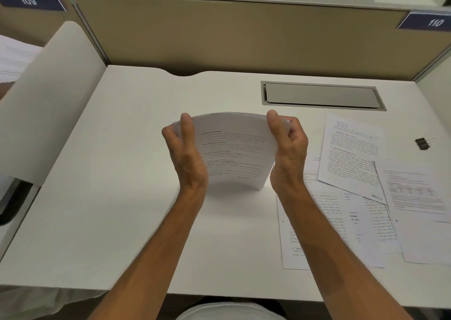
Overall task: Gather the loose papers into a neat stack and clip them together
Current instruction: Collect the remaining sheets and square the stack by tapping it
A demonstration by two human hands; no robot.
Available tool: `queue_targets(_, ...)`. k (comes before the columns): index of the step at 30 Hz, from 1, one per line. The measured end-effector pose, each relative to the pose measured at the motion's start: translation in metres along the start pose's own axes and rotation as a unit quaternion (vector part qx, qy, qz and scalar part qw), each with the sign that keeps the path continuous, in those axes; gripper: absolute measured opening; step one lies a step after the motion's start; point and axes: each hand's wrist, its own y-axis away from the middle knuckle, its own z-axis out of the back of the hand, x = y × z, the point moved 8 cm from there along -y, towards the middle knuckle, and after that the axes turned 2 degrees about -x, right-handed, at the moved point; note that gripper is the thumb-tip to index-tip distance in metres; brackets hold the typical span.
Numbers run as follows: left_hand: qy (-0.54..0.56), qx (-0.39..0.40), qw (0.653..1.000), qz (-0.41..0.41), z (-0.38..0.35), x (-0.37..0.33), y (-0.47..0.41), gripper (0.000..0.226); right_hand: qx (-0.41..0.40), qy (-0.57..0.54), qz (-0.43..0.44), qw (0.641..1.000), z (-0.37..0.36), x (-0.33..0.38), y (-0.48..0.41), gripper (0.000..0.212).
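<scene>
Head view shows you holding a stack of papers upright in the middle of the white table. Your left hand is closed on the stack's left edge, with the thumb lying up the front of the top page. Your right hand is closed on the right edge, thumb in front and fingers curled behind. The stack bends a little, bulging toward you, and its bottom edge rests on the table or just above it; you cannot tell which.

More loose papers lie flat on the right side of the table, near your right arm. They overlap each other at different angles. 1 black binder clip sits far right, just beyond those papers and not touching them.

On the far side of the table is a grey cable hatch, shut flat. Behind it stands a tan divider wall. 2 blue signs on the wall read 109 on the left and 110 on the right.
</scene>
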Motion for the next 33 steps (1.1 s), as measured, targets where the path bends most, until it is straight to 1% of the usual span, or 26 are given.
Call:
queue_targets(2,0.005,0.049,0.998,-0.027,0.002,0.005,-0.001,0.032,0.067,0.009,0.012,0.998,0.001,0.0,-0.002,0.039)
queue_targets(4,-0.037,0.068,0.996,-0.034,0.012,0.018,-0.002,0.03,0.114,0.052,0.005,0.992,0.009,-0.01,-0.006,0.048)
queue_targets(5,-0.077,0.069,0.994,-0.027,0.018,0.027,-0.003,0.025,0.116,0.088,-0.005,0.989,0.014,-0.019,-0.008,0.049)
queue_targets(7,-0.171,0.065,0.983,-0.024,0.029,0.044,-0.005,0.012,0.097,0.154,-0.012,0.983,0.023,-0.032,-0.013,0.041)
queue_targets(9,-0.252,0.049,0.965,-0.06,0.036,0.05,-0.007,0.011,0.081,0.192,-0.01,0.978,0.027,-0.039,-0.015,0.033)
queue_targets(10,-0.271,0.036,0.959,-0.075,0.04,0.049,-0.007,0.013,0.076,0.198,-0.006,0.977,0.028,-0.04,-0.015,0.03)
queue_targets(14,-0.285,0.007,0.951,-0.117,0.049,0.036,-0.006,0.015,0.061,0.197,0.014,0.978,0.029,-0.036,-0.011,0.027)
queue_targets(17,-0.304,0.025,0.944,-0.123,0.051,0.037,-0.005,0.015,0.068,0.207,0.014,0.976,0.028,-0.043,-0.006,0.027)
queue_targets(19,-0.316,0.054,0.941,-0.11,0.049,0.044,-0.002,0.013,0.069,0.229,-0.005,0.971,0.029,-0.054,-0.002,0.028)
queue_targets(21,-0.311,0.081,0.944,-0.079,0.046,0.053,0.002,0.011,0.071,0.244,-0.02,0.967,0.031,-0.064,-0.001,0.029)
queue_targets(23,-0.296,0.098,0.949,-0.049,0.044,0.062,0.003,0.027,0.073,0.251,-0.024,0.965,0.031,-0.069,0.0,0.03)
queue_targets(24,-0.296,0.099,0.949,-0.048,0.043,0.065,0.001,0.031,0.074,0.255,-0.026,0.964,0.03,-0.071,0.0,0.03)
queue_targets(25,-0.302,0.093,0.947,-0.055,0.043,0.066,-0.001,0.031,0.074,0.26,-0.026,0.962,0.03,-0.072,0.0,0.031)
queue_targets(29,-0.354,0.066,0.927,-0.107,0.042,0.062,-0.006,0.017,0.073,0.269,-0.02,0.96,0.03,-0.07,-0.001,0.033)
queue_targets(33,-0.36,0.079,0.924,-0.106,0.045,0.065,-0.007,0.017,0.091,0.27,-0.029,0.958,0.038,-0.076,-0.003,0.038)
